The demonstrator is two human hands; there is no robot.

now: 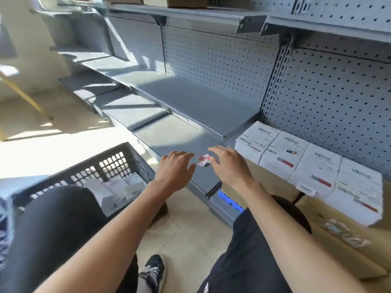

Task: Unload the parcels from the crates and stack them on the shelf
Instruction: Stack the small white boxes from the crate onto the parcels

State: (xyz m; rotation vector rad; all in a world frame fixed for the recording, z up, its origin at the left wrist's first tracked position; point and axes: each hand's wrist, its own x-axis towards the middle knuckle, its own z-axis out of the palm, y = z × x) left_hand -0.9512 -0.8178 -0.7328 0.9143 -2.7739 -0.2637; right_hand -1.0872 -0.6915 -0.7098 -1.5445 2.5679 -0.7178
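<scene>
head view: person crouched facing a grey shelf (179, 140), both arms out over its front edge.
left hand (176, 169): above the shelf edge, fingers loosely spread, holding nothing.
right hand (227, 164): just right of the left hand, fingers relaxed and slightly bent, holding nothing; fingertips close to a small scrap, contact unclear.
scrap (204, 160): small crumpled red-and-white paper or wrapper lying on the shelf between the two hands; too small to tell what it is.
crate (118, 163): dark slatted plastic, on the floor left of the shelf, partly hidden by the person's knee.
parcels in crate (112, 188): several white boxes in the crate, so unloading is not finished.
stacked parcels (300, 163): row of white labelled boxes right of the shelf, lying on brown cartons (338, 235); packed edge to edge, blurred at the near end.
pegboard (211, 60): perforated back panel behind the shelf; upper shelves carry brown boxes, barely in view.
step: between parcels, I judge; hands free near the shelf, maybe about to clear the scrap.
progress: roughly partway; some boxes placed, some left in the crate.
next move: swing the hands left to the crate, grip one white box on both sides, lift it over the crate wall and set it next to the placed row.
risk: crate wall is high and the knee crowds it; box could catch on the rim.
</scene>
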